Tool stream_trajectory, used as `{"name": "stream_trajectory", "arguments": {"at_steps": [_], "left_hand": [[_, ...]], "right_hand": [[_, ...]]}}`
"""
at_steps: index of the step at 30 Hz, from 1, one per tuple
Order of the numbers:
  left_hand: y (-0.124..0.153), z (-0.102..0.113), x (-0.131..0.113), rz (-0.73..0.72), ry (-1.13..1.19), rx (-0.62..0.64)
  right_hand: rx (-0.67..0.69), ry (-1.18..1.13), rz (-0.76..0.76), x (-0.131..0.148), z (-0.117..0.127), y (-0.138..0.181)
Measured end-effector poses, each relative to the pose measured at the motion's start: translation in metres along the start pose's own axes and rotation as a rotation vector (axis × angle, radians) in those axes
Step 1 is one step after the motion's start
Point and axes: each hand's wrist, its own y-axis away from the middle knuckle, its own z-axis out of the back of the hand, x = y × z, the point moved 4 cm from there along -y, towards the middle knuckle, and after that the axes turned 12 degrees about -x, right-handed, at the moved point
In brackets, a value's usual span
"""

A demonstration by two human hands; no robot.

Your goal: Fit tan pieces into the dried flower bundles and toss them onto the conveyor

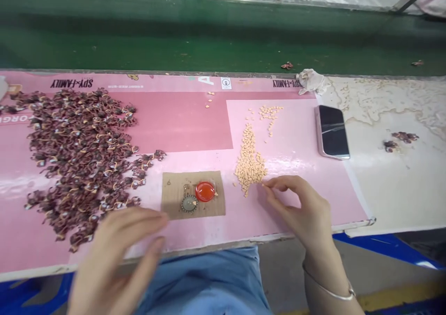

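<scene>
My right hand (pixel 303 208) reaches to the lower right edge of a heap of small tan pieces (pixel 249 166). Its thumb and forefinger pinch together at what looks like one small tan piece. Slightly blurred, my left hand (pixel 121 254) hangs over the table's front edge with thumb and fingers apart and nothing visible between them. Between the hands lies a brown cardboard square (pixel 170 189). On it sit a round red dish (pixel 205 192) and a round metal piece with a beaded rim (pixel 189 204), with a few tiny pieces around them.
A large pile of dark reddish-brown small items (pixel 87 143) with tan bands covers the left side. A phone (pixel 333 131) lies at the right, below a crumpled white tissue (pixel 311 81). Behind the pink table covering (pixel 181 124) runs a green belt (pixel 156 45). Dark items (pixel 404 137) lie far right.
</scene>
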Motion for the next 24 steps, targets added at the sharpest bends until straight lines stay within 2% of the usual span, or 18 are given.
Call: {"name": "stream_trajectory", "arguments": {"at_steps": [2, 4, 6, 8, 14, 19, 21, 24], "left_hand": [[-0.003, -0.024, -0.017, -0.078, 0.082, 0.083], [-0.007, -0.042, -0.027, -0.109, 0.159, 0.123], [-0.01, -0.05, -0.031, -0.099, 0.206, 0.098], [-0.011, -0.052, -0.032, -0.099, 0.226, 0.048], [-0.007, -0.049, -0.033, -0.126, 0.164, -0.009], [-0.019, -0.043, -0.028, -0.213, 0.059, 0.115], [-0.032, -0.037, -0.017, -0.274, -0.068, 0.137], [-0.057, -0.029, 0.014, -0.288, -0.432, 0.092]], "right_hand": [[-0.013, -0.236, -0.045, 0.025, -0.004, -0.001], [0.048, -0.476, -0.018, 0.056, -0.013, -0.002], [0.035, -0.551, 0.017, 0.078, -0.02, -0.004], [0.0, -0.562, 0.014, 0.09, -0.025, -0.006], [0.059, -0.686, -0.101, 0.09, -0.035, -0.001], [0.053, -0.744, -0.266, 0.079, -0.04, 0.005], [-0.003, -0.692, -0.294, 0.072, -0.042, 0.005], [-0.103, -0.554, -0.268, 0.06, -0.046, 0.006]]}}
